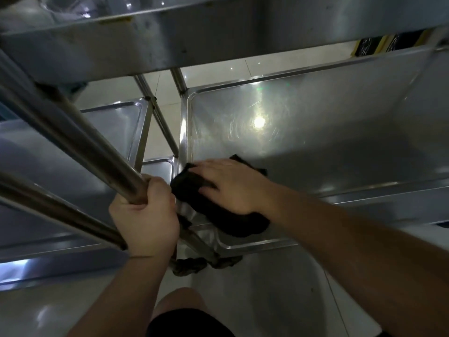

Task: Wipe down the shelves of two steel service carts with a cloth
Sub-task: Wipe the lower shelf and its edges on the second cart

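Steel shelf [315,132], near-left corner: R hand [233,186] flat, fingers straight, pressing black cloth [218,212]. L hand [143,215] clenched round cart post [73,132].

Left hand [145,215] sits low centre-left, fist curled tight round a steel post [97,152], thumb side up, knuckles facing 12 o'clock. Left forearm bare, runs from the wrist toward 7 o'clock and out of the bottom edge. Right hand [230,186] lies at 2 o'clock from the left hand, near it, palm down, fingers straight and slightly spread, pointing to 9 o'clock, pressing flat on a dark cloth [218,215]. Right forearm bare, stretches from the wrist toward 4 o'clock to the lower right corner. A bare knee [179,300] shows at 6 o'clock.
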A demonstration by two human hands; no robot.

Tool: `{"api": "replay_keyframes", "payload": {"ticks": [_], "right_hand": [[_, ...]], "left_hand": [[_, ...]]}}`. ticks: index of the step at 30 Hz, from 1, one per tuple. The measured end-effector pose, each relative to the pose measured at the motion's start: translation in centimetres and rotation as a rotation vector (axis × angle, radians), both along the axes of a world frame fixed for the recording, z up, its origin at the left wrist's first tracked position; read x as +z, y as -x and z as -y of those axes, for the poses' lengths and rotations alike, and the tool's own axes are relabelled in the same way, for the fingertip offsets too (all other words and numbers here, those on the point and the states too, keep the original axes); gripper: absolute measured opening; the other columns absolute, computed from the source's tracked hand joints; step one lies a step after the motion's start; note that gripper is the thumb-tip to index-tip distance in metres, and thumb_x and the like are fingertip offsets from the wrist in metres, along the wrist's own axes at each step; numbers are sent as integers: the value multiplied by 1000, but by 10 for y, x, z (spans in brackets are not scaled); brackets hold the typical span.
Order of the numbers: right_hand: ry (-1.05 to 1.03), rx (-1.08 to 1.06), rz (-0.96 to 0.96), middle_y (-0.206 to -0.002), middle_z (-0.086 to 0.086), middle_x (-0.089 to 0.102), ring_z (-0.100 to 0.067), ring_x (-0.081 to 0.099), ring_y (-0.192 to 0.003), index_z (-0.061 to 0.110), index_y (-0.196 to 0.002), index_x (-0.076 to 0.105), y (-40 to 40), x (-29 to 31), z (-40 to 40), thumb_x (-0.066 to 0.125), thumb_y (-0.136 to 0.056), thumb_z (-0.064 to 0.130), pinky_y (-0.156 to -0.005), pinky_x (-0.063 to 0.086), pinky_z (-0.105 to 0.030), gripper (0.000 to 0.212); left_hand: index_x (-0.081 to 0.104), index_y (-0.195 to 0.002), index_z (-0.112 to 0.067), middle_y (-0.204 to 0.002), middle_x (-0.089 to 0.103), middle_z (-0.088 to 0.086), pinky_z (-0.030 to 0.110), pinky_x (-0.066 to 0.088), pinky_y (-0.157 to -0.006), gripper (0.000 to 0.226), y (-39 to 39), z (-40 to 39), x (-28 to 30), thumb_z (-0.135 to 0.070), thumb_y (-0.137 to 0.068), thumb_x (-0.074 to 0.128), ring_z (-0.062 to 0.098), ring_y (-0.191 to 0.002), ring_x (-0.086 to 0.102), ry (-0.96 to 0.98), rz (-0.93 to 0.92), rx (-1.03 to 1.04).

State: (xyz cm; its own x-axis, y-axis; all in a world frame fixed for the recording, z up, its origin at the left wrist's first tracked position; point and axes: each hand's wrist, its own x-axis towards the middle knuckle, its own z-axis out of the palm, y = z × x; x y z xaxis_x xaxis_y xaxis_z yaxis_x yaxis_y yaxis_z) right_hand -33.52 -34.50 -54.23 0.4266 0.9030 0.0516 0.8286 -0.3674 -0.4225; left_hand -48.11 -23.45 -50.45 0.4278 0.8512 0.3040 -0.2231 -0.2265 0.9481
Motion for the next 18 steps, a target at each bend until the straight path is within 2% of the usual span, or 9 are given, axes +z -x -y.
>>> {"api": "replay_keyframes", "payload": {"ticks": [2,5,7,9,10,12,15,18], "right_hand": [[-11,-149,19,-163,2,45,-22,41,-150,28,-158,43,-42,0,41,48,-103,47,-127,27,-41,58],[-13,-611,37,-153,-13,55,-34,51,-139,19,-149,51,-131,5,103,52,-106,32,-118,37,-42,45],[24,-956,19,-148,-22,54,-43,52,-135,11,-146,49,-177,8,126,47,-105,37,-114,41,-49,48],[94,-1131,-14,-149,-23,51,-45,49,-136,7,-147,45,-197,9,113,42,-103,41,-115,39,-53,56],[113,-1127,-14,-149,-23,51,-44,49,-136,7,-146,46,-197,10,94,42,-101,41,-115,39,-53,56],[93,-980,3,-142,-22,57,-43,54,-131,11,-138,52,-180,12,42,46,-98,42,-111,43,-48,51],[51,-570,31,-140,-13,62,-37,58,-127,23,-138,56,-127,10,-37,48,-99,43,-107,46,-44,44],[-3,-167,33,-139,-2,65,-27,61,-126,34,-142,55,-62,7,-71,49,-99,47,-110,46,-47,46]], "left_hand": [[55,-67,1,-52,51,6,25,45,-50,21,1,0,0,-12,-83,59,18,-47,52,3,-8,-10],[56,-61,-11,-52,51,6,27,44,-50,22,2,-2,0,-14,-82,59,21,-47,51,11,-9,-7],[52,-61,-4,-52,49,12,26,42,-48,23,1,-1,-1,-15,-80,58,20,-47,50,14,-7,-4],[46,-64,9,-54,45,23,25,41,-47,31,0,-1,-1,-15,-79,58,20,-45,49,-9,-1,15],[45,-64,11,-55,44,27,26,40,-46,33,-1,-1,-2,-15,-79,58,21,-45,48,-26,-3,28],[43,-63,10,-56,41,30,29,38,-47,33,-2,-3,-2,-15,-78,58,26,-46,46,-36,-3,46],[41,-61,3,-57,38,29,40,37,-49,31,-2,-6,-3,-17,-77,58,31,-49,42,-22,5,42],[41,-60,2,-55,39,26,43,38,-49,32,0,-9,-6,-17,-78,59,36,-47,42,-29,0,26]]}}
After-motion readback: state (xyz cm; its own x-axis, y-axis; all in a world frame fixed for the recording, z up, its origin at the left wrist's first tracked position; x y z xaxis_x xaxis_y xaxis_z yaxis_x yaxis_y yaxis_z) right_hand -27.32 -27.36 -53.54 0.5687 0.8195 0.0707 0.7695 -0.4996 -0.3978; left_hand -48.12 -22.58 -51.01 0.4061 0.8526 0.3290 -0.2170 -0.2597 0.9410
